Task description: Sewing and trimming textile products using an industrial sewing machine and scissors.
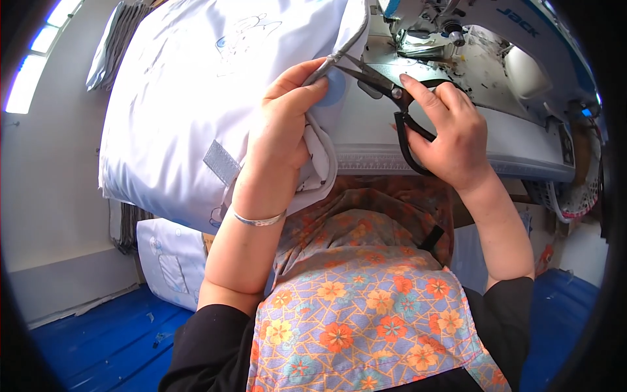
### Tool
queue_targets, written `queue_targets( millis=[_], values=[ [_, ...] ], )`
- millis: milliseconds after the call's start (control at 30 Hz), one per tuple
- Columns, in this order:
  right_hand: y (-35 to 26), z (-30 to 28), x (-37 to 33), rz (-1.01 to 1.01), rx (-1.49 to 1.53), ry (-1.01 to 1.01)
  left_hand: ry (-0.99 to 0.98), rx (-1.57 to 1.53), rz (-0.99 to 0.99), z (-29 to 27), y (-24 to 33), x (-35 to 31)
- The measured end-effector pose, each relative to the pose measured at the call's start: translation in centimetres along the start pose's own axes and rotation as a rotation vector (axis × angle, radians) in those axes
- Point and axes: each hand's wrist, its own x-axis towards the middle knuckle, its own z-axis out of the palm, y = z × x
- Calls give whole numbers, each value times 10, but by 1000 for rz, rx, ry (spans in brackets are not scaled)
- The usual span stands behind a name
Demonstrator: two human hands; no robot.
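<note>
My left hand (290,108) pinches the grey-bound edge of a large white padded fabric piece (183,98) that has a faint cartoon print and a small grey tab. In my right hand (450,124) is a pair of black-handled scissors (400,98), fingers around the handles. The scissor blades are spread, their tips at the grey binding (349,44) just beyond my left fingertips. Whether the blades touch a thread there is too small to tell. Below my left wrist the fabric's edge curls under, showing a printed inner side.
A white and blue sewing machine (516,39) stands at the right on a white table (516,140), with dark lint scattered around its needle area. Stacked grey-edged fabric (117,42) is at the far left. Another printed white piece (171,261) hangs lower left, above a blue floor (98,346).
</note>
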Motion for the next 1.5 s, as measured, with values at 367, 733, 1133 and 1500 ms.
queue_targets(
  millis=[367, 733, 1133, 1500],
  values=[
    [0, 11, -1, -11, -80, -12, 1, 1, 3, 5, 2, 1],
    [8, -8, -11, 182, 130, -134, 51, 820, 498, 9, -28, -2],
    [30, -31, -32, 210, 96, -362, -266, 1429, 660, 8, -31, 33],
    [40, -39, -29, 325, 166, -435, -559, 1380, 663, 4, -29, 61]
  ],
)
